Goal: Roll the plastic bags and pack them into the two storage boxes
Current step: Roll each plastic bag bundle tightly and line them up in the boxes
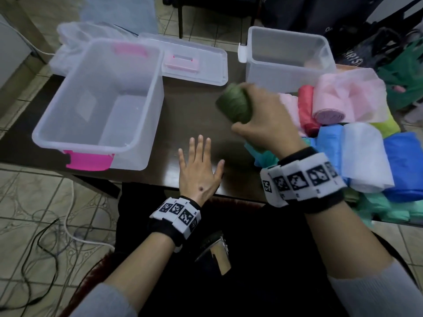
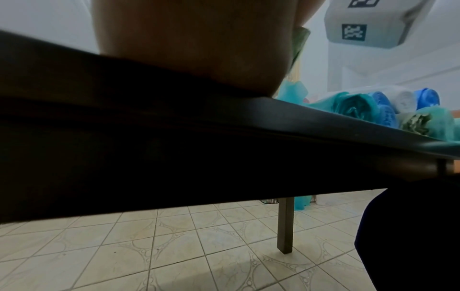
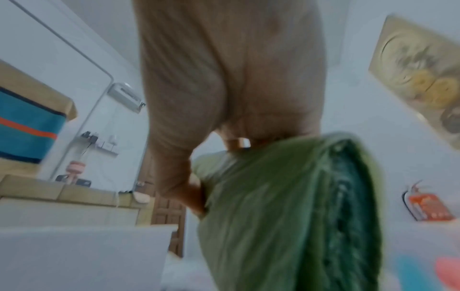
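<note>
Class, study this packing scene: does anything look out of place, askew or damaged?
Nothing looks damaged or spilled. The one untidy spot is the pile of rolled bags at the table's right end: some hang past its edge. Both storage boxes stand upright and open.

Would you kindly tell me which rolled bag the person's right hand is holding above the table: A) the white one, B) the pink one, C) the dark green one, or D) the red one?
C: the right hand curls around the dark green roll; the other rolls lie in the pile.
</note>
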Available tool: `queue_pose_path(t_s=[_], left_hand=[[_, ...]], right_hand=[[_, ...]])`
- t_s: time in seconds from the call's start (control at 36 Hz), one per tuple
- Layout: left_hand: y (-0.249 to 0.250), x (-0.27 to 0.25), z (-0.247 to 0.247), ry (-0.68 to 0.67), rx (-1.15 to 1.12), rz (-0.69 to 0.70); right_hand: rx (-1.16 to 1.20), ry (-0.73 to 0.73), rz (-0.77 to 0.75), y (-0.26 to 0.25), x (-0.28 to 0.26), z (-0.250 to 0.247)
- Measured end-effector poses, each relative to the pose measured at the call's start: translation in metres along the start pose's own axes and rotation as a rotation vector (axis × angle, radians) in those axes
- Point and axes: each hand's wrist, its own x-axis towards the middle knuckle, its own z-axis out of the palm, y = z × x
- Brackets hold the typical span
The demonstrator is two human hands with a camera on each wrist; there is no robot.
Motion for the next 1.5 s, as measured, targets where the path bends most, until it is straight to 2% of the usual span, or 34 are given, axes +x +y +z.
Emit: queue_pose_path(t_s=[0.03, 0.08, 0.17, 0.25, 0.33, 0.36, 0.39, 0.44, 0.47, 0.5, 0.56, 0.64, 0.69, 0.81, 0.89, 1.0, 1.11, 1.19, 1.25, 1.33, 1.5], left_hand=[[0.000, 0.000, 0.000, 0.037, -0.069, -0.008], [-0.001, 0.000, -0.004, 0.160, -0.346, -0.034], [-0.004, -0.001, -0.015, 0.308, -0.778, -0.163], [-0.007, 0.001, -0.027, 0.348, -0.934, -0.292], [-0.011, 0.006, -0.035, 0.327, -0.941, -0.332], [-0.013, 0.008, -0.037, 0.317, -0.923, -0.349], [-0.015, 0.011, -0.040, 0.303, -0.901, -0.368], [-0.021, 0.020, -0.046, 0.275, -0.858, -0.412], [-0.023, 0.024, -0.049, 0.257, -0.844, -0.433], [-0.026, 0.029, -0.052, 0.231, -0.836, -0.451], [-0.029, 0.038, -0.056, 0.167, -0.813, -0.473], [-0.031, 0.048, -0.057, 0.061, -0.786, -0.459], [-0.028, 0.054, -0.057, -0.018, -0.769, -0.429], [-0.020, 0.063, -0.061, -0.138, -0.658, -0.366], [-0.012, 0.067, -0.065, -0.222, -0.591, -0.333], [-0.003, 0.067, -0.067, -0.316, -0.632, -0.311], [0.006, 0.066, -0.071, -0.279, -0.787, -0.286], [0.011, 0.068, -0.080, -0.148, -0.963, -0.273], [0.011, 0.071, -0.089, -0.059, -0.977, -0.253], [0.016, 0.073, -0.103, -0.004, -1.044, -0.212], [0.020, 0.077, -0.108, 0.130, -1.014, -0.200]], right_hand=[[-0.041, -0.049, -0.027, -0.001, 0.002, 0.011], [-0.130, -0.165, -0.065, 0.002, 0.005, 0.034], [-0.224, -0.330, -0.127, 0.006, 0.003, 0.064], [-0.197, -0.383, -0.167, 0.013, 0.003, 0.074], [-0.013, -0.411, -0.183, 0.020, 0.009, 0.065], [0.093, -0.338, -0.182, 0.021, 0.010, 0.060], [0.180, -0.206, -0.179, 0.021, 0.011, 0.056], [0.259, 0.119, -0.187, 0.017, 0.009, 0.050], [0.276, 0.214, -0.194, 0.014, 0.007, 0.047], [0.283, 0.227, -0.202, 0.012, 0.004, 0.045], [0.211, 0.074, -0.202, 0.009, 0.000, 0.045], [-0.043, -0.201, -0.141, 0.011, -0.004, 0.055], [-0.160, -0.305, -0.072, 0.010, -0.005, 0.060], [-0.262, -0.347, -0.001, 0.004, -0.012, 0.062], [-0.288, -0.350, -0.034, -0.002, -0.023, 0.066], [-0.254, -0.394, -0.063, -0.004, -0.036, 0.075], [-0.305, -0.437, -0.136, -0.001, -0.042, 0.073], [-0.282, -0.401, -0.197, 0.001, -0.044, 0.072], [-0.277, -0.374, -0.232, 0.002, -0.044, 0.070], [-0.298, -0.372, -0.249, 0.003, -0.045, 0.069], [-0.285, -0.379, -0.214, 0.002, -0.046, 0.073]])
